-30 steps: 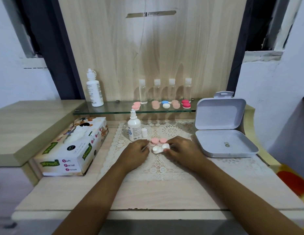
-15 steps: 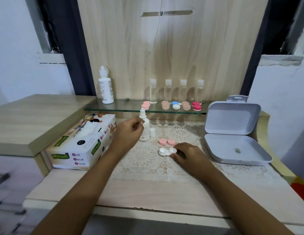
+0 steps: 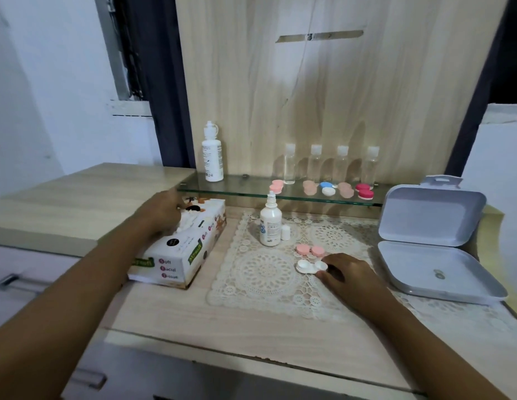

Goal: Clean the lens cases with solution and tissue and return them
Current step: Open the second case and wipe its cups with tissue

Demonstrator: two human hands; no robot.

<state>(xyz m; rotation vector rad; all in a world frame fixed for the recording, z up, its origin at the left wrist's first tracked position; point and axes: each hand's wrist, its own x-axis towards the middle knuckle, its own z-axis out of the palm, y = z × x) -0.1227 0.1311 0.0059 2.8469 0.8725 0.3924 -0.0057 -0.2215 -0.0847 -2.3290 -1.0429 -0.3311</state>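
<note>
An open white lens case (image 3: 305,266) lies on the lace mat (image 3: 260,281). My right hand (image 3: 348,274) holds its right cup between thumb and fingertips. Two pink caps (image 3: 310,250) sit just behind it. The small solution bottle (image 3: 270,223) stands uncapped at the mat's back, its white cap (image 3: 285,232) beside it. My left hand (image 3: 160,213), blurred, reaches over the top of the tissue box (image 3: 182,255), fingers stretched out beside the white tissue (image 3: 189,222) that sticks up from the slot.
A glass shelf (image 3: 245,186) at the back carries several coloured lens cases (image 3: 328,189), a tall white bottle (image 3: 212,154) and several clear bottles (image 3: 315,164). An open grey hinged box (image 3: 433,272) lies at the right. A raised wooden counter (image 3: 78,197) is at the left.
My left hand left the case, passed the solution bottle and moved left onto the tissue box. My right hand stayed on the white case. The camera turned left.
</note>
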